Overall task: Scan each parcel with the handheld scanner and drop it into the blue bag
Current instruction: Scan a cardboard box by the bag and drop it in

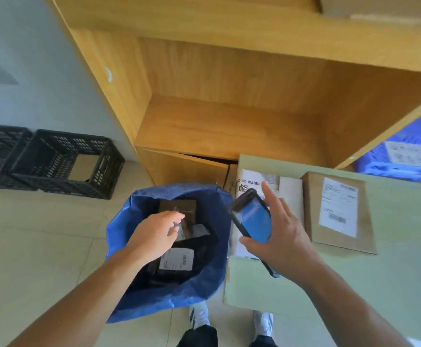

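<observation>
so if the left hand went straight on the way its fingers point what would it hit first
Likely the dark parcel in the blue bag, just beyond the left hand's fingertips, though depth is unclear.

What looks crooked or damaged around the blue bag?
The wooden cabinet's lower panel, behind the blue bag, sits askew: a dark wedge-shaped gap opens along its top edge. The scanner in the right hand looks fine.
</observation>
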